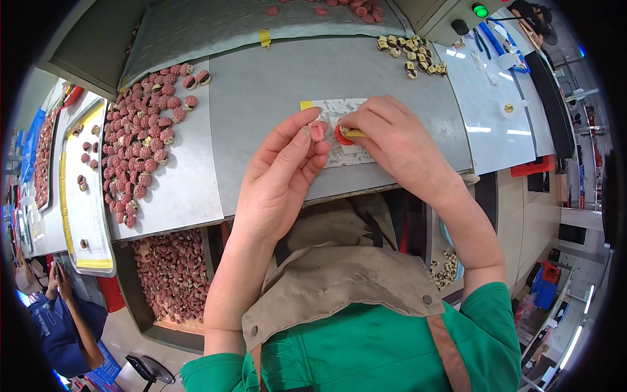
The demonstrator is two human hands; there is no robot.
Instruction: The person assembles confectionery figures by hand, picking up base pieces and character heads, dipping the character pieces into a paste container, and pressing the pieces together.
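Note:
Pinched between the thumb and fingers of my left hand (pixel 279 163) is a small pink molded piece (pixel 317 131). My right hand (pixel 398 137) closes on a slim yellow stick-like tool (pixel 357 133). That tool's end is at a small red round dish (pixel 341 136), just right of the pink piece. Beneath both hands lies a stained white sheet (pixel 339 159) on the grey work surface. The fingertips of my right hand hide part of the dish, so its contents cannot be made out well.
Many pink pieces with dark and cream parts (pixel 140 140) are heaped at the left. Cream-and-dark pieces (pixel 415 55) lie at the far right. Below the table edge sits a full drawer of pink pieces (pixel 171 277). A white tray (pixel 77 196) and another person (pixel 65 326) are at the left.

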